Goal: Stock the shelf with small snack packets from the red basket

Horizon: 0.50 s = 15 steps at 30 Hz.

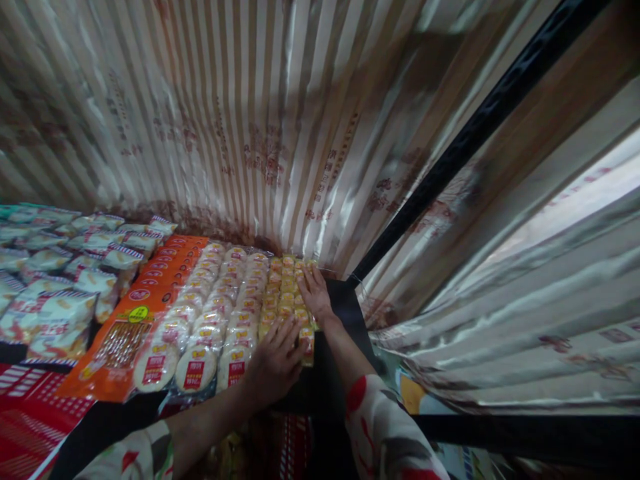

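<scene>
Small yellow wrapped snack packets (287,283) lie in tight rows at the right end of a black shelf (345,303). My left hand (280,357) rests flat on the front packets, its fingers stretched out and pointing away from me. Farther back, my right hand (314,292) lies along the right side of the same rows, fingers extended against the packets. Neither hand is closed round anything. Just left of the yellow packets stand rows of round white rice crackers (196,373) in clear wrappers with red labels.
Orange snack bags (130,330) overlap in a row left of the crackers, and white-and-blue snack bags (55,320) lie beyond. A black metal post (440,167) rises at the right corner. Striped printed sheeting (240,133) hangs behind. A red basket (35,413) is at lower left.
</scene>
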Tool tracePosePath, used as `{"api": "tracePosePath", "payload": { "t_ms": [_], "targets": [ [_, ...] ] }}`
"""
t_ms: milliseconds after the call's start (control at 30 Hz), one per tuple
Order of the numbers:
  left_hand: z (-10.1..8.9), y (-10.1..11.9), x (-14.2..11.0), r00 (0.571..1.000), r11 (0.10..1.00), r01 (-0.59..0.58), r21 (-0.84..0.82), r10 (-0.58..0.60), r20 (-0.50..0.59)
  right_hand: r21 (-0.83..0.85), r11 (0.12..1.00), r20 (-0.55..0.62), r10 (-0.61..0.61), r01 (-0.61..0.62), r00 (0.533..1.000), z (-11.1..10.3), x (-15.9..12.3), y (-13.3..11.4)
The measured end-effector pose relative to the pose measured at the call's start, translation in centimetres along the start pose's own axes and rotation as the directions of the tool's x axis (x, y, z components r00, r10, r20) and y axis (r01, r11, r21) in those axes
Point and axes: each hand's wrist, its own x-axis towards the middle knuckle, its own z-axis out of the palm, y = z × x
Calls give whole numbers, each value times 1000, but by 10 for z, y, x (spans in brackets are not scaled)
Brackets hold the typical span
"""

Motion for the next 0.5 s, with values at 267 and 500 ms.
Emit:
{"api": "tracePosePath", "payload": {
  "t_ms": [267,500],
  "targets": [
    [2,-3,-1,1000,1000,8,8,-7,-3,61,998,-35,14,-12,999,3,0,-4],
    [0,-1,1,1000,1000,7,-6,-7,-31,40,999,-4,-8,8,1000,-2,1,-5]
  ]
}}
